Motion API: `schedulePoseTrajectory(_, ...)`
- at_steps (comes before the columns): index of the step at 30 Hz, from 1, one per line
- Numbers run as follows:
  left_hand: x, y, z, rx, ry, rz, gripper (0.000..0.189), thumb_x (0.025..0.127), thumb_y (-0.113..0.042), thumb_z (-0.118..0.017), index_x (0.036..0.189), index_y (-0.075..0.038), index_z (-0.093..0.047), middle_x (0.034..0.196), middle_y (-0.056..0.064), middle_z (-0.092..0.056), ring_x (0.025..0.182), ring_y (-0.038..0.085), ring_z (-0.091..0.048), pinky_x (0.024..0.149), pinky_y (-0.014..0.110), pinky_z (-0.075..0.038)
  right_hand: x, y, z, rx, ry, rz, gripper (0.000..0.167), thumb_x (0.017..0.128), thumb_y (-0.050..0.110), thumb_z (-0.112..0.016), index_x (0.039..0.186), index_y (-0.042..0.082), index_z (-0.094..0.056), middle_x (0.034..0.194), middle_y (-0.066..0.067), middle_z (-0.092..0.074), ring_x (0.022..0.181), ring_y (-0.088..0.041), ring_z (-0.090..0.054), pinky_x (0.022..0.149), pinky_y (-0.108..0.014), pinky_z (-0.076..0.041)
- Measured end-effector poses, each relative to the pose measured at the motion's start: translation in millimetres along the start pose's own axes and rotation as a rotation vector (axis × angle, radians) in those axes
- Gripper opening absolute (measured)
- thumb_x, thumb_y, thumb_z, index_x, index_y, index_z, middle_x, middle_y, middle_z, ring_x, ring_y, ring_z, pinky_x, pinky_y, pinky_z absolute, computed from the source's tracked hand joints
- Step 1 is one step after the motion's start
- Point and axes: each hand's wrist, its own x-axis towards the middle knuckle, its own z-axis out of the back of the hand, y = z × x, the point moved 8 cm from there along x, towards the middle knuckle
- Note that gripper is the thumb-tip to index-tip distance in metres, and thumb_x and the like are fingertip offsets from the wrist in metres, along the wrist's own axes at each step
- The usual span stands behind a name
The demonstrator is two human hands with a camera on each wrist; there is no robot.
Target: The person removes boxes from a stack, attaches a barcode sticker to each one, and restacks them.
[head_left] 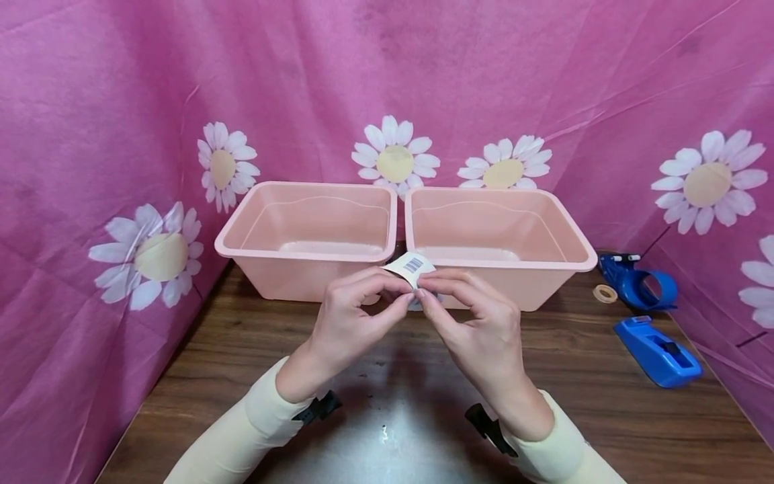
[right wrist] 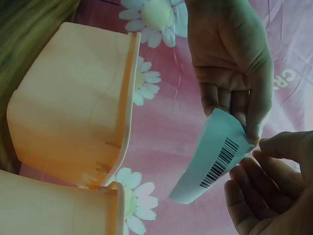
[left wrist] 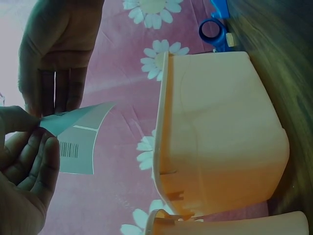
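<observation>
Both hands meet in front of two pink tubs, holding a small white barcode label [head_left: 412,265]. The left hand [head_left: 353,316] pinches its near edge between thumb and index finger. At the near right corner, the right hand [head_left: 484,329] pinches it with thumb and fingertips. In the left wrist view the label [left wrist: 80,142] is bent, one part folding over another, with barcodes on both. A large barcode faces the camera on the label [right wrist: 215,161] in the right wrist view. Whether a backing is separating from it I cannot tell.
The left tub [head_left: 302,275] and right tub [head_left: 514,286] stand side by side at the back of the wooden table [head_left: 574,376]. To the right lie a blue tape dispenser [head_left: 659,353], a blue tape gun [head_left: 647,289] and a small tan ring [head_left: 605,294]. Pink flowered cloth [head_left: 302,81] hangs behind.
</observation>
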Motion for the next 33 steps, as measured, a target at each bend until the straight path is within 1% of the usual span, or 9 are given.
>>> schedulePoseTrajectory(3, 0.2, -1.1, -0.9, -0.005, 0.001, -0.006, 0.008, 0.093, 0.002, -0.085, 0.099, -0.004, -0.084, 0.094, 0.007, -0.083, 0.083, 0.021, -0.073, 0.074, 0.021, -0.061, -0.6, 0.1, 0.8, -0.005, -0.007, 0.006, 0.016, 0.092, 0.002, -0.089, 0.107, 0.009, -0.089, 0.106, -0.003, -0.087, 0.109, -0.012, -0.079, 0.098, -0.011, -0.057)
schedulePoseTrajectory(7, 0.4, -2.0, -2.3, -0.011, 0.005, -0.016, 0.006, 0.094, 0.001, -0.083, 0.098, -0.003, -0.082, 0.092, 0.006, -0.082, 0.083, 0.016, -0.073, 0.074, 0.025, -0.064, -0.5, 0.2, 2.3, -0.021, -0.019, 0.021, 0.012, 0.093, 0.002, -0.087, 0.102, 0.008, -0.088, 0.103, -0.004, -0.086, 0.102, -0.011, -0.079, 0.095, -0.011, -0.056)
schedulePoseTrajectory(11, 0.2, -0.3, -2.4, 0.008, 0.007, -0.005, 0.006, 0.093, 0.001, -0.082, 0.096, -0.004, -0.082, 0.090, 0.005, -0.081, 0.082, 0.015, -0.072, 0.074, 0.022, -0.062, 1.4, -1.8, 4.8, -0.026, -0.028, 0.021, 0.008, 0.093, 0.002, -0.085, 0.099, 0.008, -0.086, 0.101, -0.004, -0.085, 0.097, -0.012, -0.077, 0.093, -0.011, -0.056)
schedulePoseTrajectory(15, 0.0, 3.7, -1.0, 0.030, 0.007, 0.012, 0.010, 0.091, 0.002, -0.082, 0.095, -0.007, -0.082, 0.088, 0.003, -0.080, 0.081, 0.014, -0.072, 0.072, 0.020, -0.060, 4.4, -6.6, 9.1, -0.018, -0.039, 0.000, 0.007, 0.093, 0.001, -0.084, 0.097, 0.007, -0.086, 0.098, -0.005, -0.084, 0.099, -0.010, -0.077, 0.095, -0.013, -0.056)
schedulePoseTrajectory(20, 1.5, 8.6, 0.7, 0.033, 0.021, 0.043, 0.010, 0.091, 0.001, -0.083, 0.095, -0.008, -0.082, 0.088, 0.002, -0.080, 0.081, 0.014, -0.071, 0.071, 0.022, -0.061, 8.6, -15.3, 15.1, 0.039, -0.052, -0.060, 0.008, 0.093, -0.004, -0.083, 0.095, 0.003, -0.085, 0.094, -0.009, -0.082, 0.098, -0.001, -0.073, 0.096, -0.015, -0.057)
schedulePoseTrajectory(23, 2.4, 11.6, 1.8, 0.012, 0.035, 0.090, 0.009, 0.092, 0.000, -0.083, 0.095, -0.008, -0.083, 0.089, 0.002, -0.081, 0.082, 0.012, -0.071, 0.073, 0.025, -0.063, 11.0, -20.9, 18.6, 0.101, -0.057, -0.110, 0.009, 0.093, -0.008, -0.082, 0.095, 0.000, -0.084, 0.092, -0.010, -0.081, 0.097, -0.002, -0.073, 0.097, -0.016, -0.059)
schedulePoseTrajectory(27, 2.3, 16.1, 3.1, -0.047, 0.053, 0.188, 0.008, 0.094, -0.001, -0.083, 0.096, -0.009, -0.084, 0.090, 0.001, -0.081, 0.083, 0.009, -0.071, 0.075, 0.026, -0.066, 14.8, -28.7, 23.8, 0.173, -0.065, -0.194, 0.008, 0.095, -0.009, -0.080, 0.095, -0.002, -0.084, 0.092, -0.006, -0.081, 0.097, -0.010, -0.073, 0.094, -0.018, -0.061)
schedulePoseTrajectory(29, 1.6, 18.7, 3.1, -0.087, 0.065, 0.241, 0.008, 0.094, -0.001, -0.083, 0.097, -0.008, -0.084, 0.091, 0.003, -0.081, 0.083, 0.008, -0.071, 0.075, 0.026, -0.066, 16.4, -33.1, 26.8, 0.195, -0.073, -0.241, 0.007, 0.096, -0.008, -0.080, 0.096, -0.002, -0.084, 0.092, -0.002, -0.081, 0.096, -0.012, -0.073, 0.089, -0.018, -0.061)
schedulePoseTrajectory(33, 0.0, 25.2, 3.0, -0.165, 0.084, 0.340, 0.006, 0.095, 0.000, -0.083, 0.099, -0.004, -0.084, 0.094, 0.008, -0.082, 0.085, 0.009, -0.072, 0.075, 0.025, -0.066, 17.3, -42.8, 32.2, 0.204, -0.082, -0.335, 0.004, 0.097, -0.003, -0.082, 0.098, 0.000, -0.085, 0.093, 0.004, -0.081, 0.089, -0.012, -0.072, 0.077, -0.017, -0.057)
